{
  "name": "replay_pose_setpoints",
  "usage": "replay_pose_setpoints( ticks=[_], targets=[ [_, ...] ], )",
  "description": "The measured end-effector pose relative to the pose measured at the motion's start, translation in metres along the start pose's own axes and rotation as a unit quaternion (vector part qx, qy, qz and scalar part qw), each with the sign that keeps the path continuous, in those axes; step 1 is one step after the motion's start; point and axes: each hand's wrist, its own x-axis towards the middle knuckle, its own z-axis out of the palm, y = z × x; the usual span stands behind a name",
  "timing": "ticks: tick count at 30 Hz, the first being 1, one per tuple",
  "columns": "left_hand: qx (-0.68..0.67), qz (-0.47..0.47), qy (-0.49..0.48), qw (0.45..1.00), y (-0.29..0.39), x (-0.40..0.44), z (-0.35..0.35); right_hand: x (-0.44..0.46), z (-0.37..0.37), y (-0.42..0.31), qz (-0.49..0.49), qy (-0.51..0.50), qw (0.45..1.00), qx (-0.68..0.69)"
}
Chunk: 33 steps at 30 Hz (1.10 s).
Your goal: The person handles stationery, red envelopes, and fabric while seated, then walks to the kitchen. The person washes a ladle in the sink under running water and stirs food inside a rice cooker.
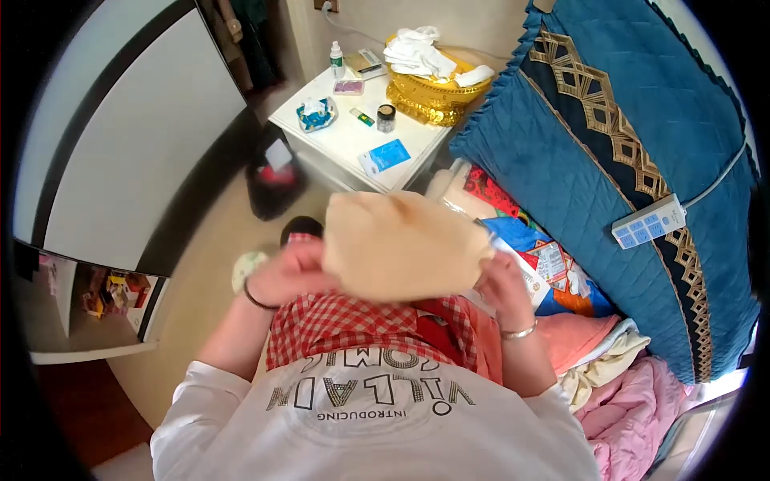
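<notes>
A beige piece of cloth [405, 248], slightly blurred, is held up over my lap, with a faint brownish mark near its top. My left hand [298, 268], with a dark band at the wrist, grips its left edge. At the right edge, my right hand [505, 284] pinches the cloth; a silver bracelet circles that wrist. Parts of the fingers on both sides are hidden behind the cloth. Below it lies red-and-white checked fabric [309, 325] across my lap.
Ahead stands a white bedside table [337, 144] with a gold basket [425, 100] of white cloths, a jar and a spray bottle. A blue quilted headboard-like panel [577, 104] with a power strip [648, 222] is at right. Clothes [634, 409] are piled beside me. A dark bag [273, 188] sits on the floor.
</notes>
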Motion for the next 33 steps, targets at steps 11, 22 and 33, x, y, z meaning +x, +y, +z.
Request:
replay_pose_setpoints(
  ticks=[11,22,33],
  targets=[
    [0.083,-0.133,-0.015,0.988,-0.033,-0.035,0.021,-0.033,0.019,0.034,0.078,0.086,0.993,-0.023],
    [0.416,0.139,-0.011,0.899,-0.025,0.077,-0.007,-0.045,0.095,0.001,0.023,-0.117,0.900,-0.419],
    [0.776,-0.052,-0.219,0.589,-0.013,0.105,0.010,-0.060,0.061,-0.040,-0.184,-0.074,0.915,-0.352]
  ],
)
